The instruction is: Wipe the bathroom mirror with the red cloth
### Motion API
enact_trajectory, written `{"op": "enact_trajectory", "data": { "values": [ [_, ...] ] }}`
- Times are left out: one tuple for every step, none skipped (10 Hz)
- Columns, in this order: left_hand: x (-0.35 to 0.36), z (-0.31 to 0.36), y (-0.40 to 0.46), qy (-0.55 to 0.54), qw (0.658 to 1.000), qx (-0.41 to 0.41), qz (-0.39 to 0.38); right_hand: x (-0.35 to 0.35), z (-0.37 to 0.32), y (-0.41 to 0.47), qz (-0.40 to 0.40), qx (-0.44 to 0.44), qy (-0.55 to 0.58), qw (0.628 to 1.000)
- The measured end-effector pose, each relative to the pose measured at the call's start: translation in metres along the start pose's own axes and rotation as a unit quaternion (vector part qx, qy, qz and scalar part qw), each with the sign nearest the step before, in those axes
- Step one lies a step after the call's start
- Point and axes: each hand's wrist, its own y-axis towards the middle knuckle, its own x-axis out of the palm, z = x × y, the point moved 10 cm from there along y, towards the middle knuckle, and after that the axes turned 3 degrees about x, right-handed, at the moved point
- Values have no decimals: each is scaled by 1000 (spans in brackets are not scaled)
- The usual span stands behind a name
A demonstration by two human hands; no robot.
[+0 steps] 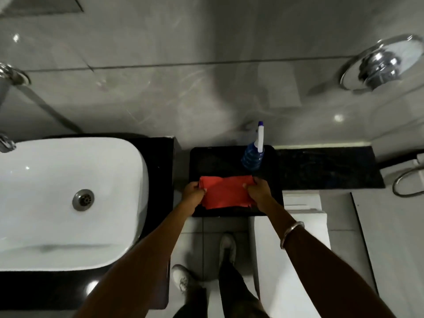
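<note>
The red cloth (223, 192) lies folded on a black tray (215, 160) below me. My left hand (192, 193) pinches its left edge and my right hand (258, 191) pinches its right edge, both with fingers closed on the fabric. A blue spray bottle (252, 157) with a white nozzle stands at the tray's far right corner, just beyond the cloth. A corner of the mirror (41, 4) shows at the top left of the wall.
A white basin (68, 203) on a black counter sits to the left, with a chrome tap at its far left edge. A black stone ledge (328, 167) runs right of the tray. A chrome wall fitting (380, 65) is at upper right. My feet stand on the tiled floor.
</note>
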Motion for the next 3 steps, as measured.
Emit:
{"op": "enact_trajectory", "data": {
  "values": [
    [-4, 1, 4, 50, 997, 41, 30, 2, -7, -2, 33, -16, -106, 994],
    [-10, 23, -23, 109, 986, 117, 38, 6, -24, -30, 59, -75, -210, 973],
    [-27, 70, -72, 147, 944, 283, 88, 16, -67, -73, 105, -237, -244, 934]
  ]
}}
